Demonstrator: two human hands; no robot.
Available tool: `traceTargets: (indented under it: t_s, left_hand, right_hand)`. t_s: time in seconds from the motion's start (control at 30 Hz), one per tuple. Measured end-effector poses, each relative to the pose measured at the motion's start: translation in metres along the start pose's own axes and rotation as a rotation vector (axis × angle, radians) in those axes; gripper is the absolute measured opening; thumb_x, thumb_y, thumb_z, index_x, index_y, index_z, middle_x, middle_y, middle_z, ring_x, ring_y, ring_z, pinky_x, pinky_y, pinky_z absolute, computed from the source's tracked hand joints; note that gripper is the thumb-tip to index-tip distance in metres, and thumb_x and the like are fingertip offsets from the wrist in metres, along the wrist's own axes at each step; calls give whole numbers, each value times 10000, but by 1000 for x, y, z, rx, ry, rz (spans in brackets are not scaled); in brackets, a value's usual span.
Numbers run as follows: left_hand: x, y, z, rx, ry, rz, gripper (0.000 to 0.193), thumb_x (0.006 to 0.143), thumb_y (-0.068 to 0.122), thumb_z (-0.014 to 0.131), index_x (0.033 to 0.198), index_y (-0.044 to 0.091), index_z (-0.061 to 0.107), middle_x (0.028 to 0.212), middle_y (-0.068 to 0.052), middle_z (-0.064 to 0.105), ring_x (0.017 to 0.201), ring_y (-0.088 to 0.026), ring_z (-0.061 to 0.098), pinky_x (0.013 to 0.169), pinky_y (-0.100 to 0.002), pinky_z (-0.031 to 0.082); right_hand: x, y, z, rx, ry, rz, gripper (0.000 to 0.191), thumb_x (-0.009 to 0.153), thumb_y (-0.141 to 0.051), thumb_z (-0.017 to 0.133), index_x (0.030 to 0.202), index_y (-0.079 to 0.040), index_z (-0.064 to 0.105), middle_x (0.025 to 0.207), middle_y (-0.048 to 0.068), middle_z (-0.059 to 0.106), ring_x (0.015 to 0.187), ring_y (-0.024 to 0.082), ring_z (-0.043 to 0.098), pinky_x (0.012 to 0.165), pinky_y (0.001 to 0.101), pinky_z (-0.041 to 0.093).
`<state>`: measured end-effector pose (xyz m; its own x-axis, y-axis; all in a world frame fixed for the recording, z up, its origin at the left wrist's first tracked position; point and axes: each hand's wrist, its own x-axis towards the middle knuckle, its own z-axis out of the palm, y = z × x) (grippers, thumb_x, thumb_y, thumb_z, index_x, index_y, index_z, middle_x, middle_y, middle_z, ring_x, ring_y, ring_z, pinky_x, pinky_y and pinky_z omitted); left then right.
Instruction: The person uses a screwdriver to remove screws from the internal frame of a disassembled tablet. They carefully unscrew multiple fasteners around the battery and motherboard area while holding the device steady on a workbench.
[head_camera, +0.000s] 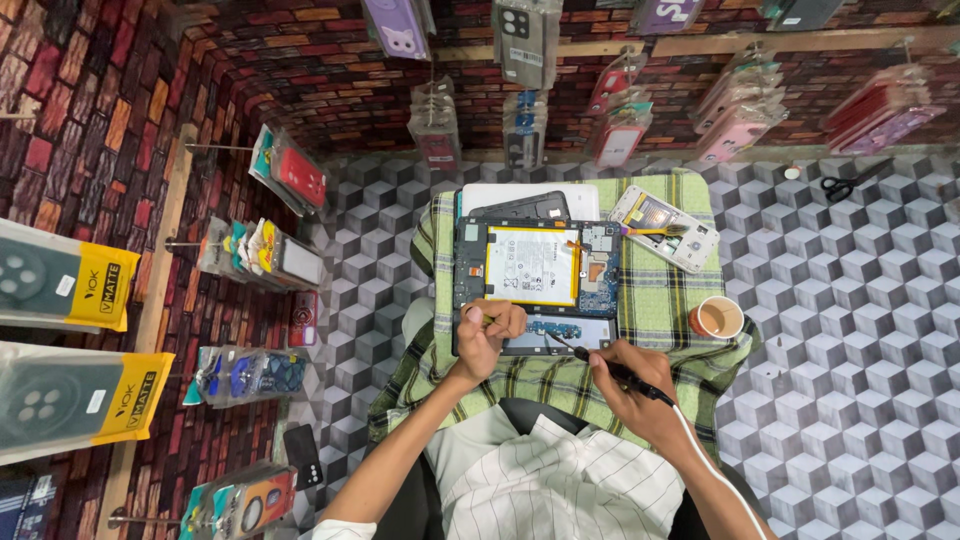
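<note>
Back cover already off; left hand (487, 335) is pinching the opened tablet (537, 285) at its near edge, right hand (640, 385) gripping soldering iron (608, 367); reassembly outstanding.

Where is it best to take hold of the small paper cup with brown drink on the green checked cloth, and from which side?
Probably grip the small paper cup around its outer wall, just below the rim. It stands upright, open and filled, so squeezing the rim could spill it. Come from its right side: the opened tablet lies to its left, and the right hand is nearest.
</note>
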<state>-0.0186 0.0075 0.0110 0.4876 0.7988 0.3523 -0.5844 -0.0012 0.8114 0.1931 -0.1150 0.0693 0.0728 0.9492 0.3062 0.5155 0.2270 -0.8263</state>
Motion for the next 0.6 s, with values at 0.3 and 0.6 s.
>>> traceTargets:
  t_s: [0.3,0.6]
  left_hand:
    - [0,-1,0,-18,-5,7,598,1014,552,382,659,103,210,585,-34,255,576,-166,242,567,-352,222]
    - [1,-1,-1,4,-1,-4,597,1016,556,372,663,104,209,590,-34,250,582,-170,241,571,-351,222]
  right_hand:
    - [0,-1,-1,-10,21,33,159,909,-95,706,823,36,676,565,82,629,439,136,533,434,303,373]
    - [1,-1,0,-15,23,4,158,911,-96,704,824,32,672,566,84,627,445,140,546,439,304,381]
